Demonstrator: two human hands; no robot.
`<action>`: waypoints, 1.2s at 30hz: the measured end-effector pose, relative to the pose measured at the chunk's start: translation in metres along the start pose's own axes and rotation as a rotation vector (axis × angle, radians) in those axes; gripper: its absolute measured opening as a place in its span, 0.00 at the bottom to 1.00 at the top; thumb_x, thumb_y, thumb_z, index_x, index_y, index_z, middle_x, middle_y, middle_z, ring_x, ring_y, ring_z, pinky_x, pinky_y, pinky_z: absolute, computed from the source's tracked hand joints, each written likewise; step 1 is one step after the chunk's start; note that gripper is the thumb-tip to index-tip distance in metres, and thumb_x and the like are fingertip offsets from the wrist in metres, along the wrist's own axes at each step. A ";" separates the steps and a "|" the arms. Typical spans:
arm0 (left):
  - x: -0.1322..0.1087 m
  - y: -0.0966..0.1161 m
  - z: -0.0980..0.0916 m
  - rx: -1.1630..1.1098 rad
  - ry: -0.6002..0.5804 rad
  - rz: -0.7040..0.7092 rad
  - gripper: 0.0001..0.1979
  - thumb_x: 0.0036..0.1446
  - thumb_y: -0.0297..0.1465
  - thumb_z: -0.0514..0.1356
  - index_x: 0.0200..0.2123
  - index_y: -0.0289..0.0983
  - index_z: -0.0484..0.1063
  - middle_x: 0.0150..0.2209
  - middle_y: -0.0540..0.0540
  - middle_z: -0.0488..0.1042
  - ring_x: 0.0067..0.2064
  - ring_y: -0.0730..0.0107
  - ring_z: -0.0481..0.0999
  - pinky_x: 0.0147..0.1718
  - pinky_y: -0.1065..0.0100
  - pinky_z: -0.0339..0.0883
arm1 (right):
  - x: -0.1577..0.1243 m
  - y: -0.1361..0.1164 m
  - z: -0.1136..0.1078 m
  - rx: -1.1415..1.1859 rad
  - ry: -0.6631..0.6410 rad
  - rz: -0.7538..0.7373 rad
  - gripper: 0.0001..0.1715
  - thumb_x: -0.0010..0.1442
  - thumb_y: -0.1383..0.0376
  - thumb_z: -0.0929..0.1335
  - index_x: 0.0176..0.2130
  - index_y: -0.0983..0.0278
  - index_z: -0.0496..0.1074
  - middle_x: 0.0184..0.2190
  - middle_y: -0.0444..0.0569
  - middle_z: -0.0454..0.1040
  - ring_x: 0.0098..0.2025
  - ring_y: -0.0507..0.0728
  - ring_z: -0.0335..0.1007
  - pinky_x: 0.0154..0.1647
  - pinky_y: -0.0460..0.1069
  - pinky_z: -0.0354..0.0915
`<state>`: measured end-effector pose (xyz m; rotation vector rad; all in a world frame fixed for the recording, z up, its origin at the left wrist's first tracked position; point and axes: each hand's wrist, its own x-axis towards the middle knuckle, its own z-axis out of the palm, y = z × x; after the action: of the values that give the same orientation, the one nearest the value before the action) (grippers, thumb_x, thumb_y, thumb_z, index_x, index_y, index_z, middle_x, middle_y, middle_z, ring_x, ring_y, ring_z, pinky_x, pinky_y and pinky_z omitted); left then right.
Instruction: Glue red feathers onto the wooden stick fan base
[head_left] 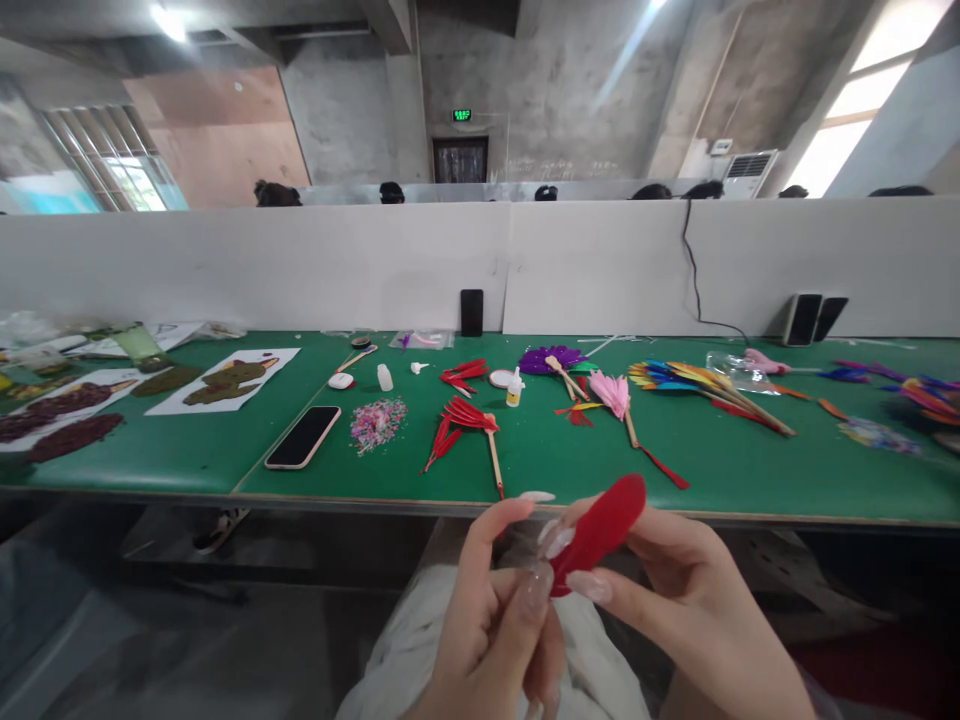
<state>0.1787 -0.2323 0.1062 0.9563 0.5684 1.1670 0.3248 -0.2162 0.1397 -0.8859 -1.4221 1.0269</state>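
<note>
A long white board (255, 265) stands straight ahead, at 12 o'clock from the two hands. In front of it is a big green table (390, 475). The left hand (495, 620) and the right hand (690, 590) are just past the table's near edge, over the lap. At 1 o'clock is a bunch of colored feathers (701, 390) with sticks. At 11 o'clock is a red feather fan (472, 415) on a stick, and at 12 is a pink feather fan (611, 395). A phone (304, 438) lies flat at 10 o'clock.

The red feather (607, 515) is in the hands, its tip leaning to 1 o'clock. The right thumb and fingers hold it tight. The left thumb and fingers pinch its low end, with one finger sticking up.

Little bits: a glue bottle (514, 390) stands at 11, and tiny beads (377, 424) lie in a patch at 10.
</note>
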 end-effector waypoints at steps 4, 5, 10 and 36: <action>0.000 0.000 0.001 0.012 0.010 0.004 0.21 0.62 0.42 0.53 0.57 0.43 0.59 0.14 0.58 0.59 0.14 0.84 0.49 0.14 0.84 0.49 | 0.002 0.000 0.001 -0.025 0.008 -0.016 0.06 0.52 0.67 0.73 0.34 0.56 0.80 0.29 0.44 0.80 0.30 0.53 0.75 0.34 0.44 0.71; 0.000 0.000 0.001 0.013 0.009 0.004 0.22 0.62 0.42 0.54 0.57 0.43 0.59 0.14 0.58 0.59 0.14 0.84 0.49 0.14 0.83 0.49 | 0.002 0.000 0.001 -0.028 0.013 -0.016 0.06 0.53 0.67 0.73 0.33 0.56 0.80 0.29 0.44 0.80 0.30 0.53 0.74 0.33 0.43 0.70; 0.000 0.001 0.000 0.037 -0.007 0.004 0.21 0.62 0.42 0.53 0.57 0.44 0.58 0.14 0.58 0.59 0.14 0.84 0.51 0.14 0.83 0.49 | 0.003 0.001 0.002 -0.004 0.010 -0.013 0.07 0.53 0.68 0.73 0.33 0.56 0.80 0.29 0.43 0.80 0.30 0.53 0.74 0.33 0.45 0.70; 0.071 -0.031 -0.060 0.202 0.203 -0.045 0.24 0.64 0.39 0.53 0.60 0.43 0.51 0.15 0.58 0.61 0.16 0.81 0.57 0.17 0.79 0.54 | 0.089 0.091 0.007 -0.118 0.090 0.175 0.21 0.58 0.58 0.69 0.19 0.66 0.72 0.13 0.42 0.66 0.16 0.48 0.58 0.17 0.43 0.55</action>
<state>0.1701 -0.1484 0.0559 0.9967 0.8801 1.1899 0.3059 -0.1031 0.0847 -1.1453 -1.3583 1.0265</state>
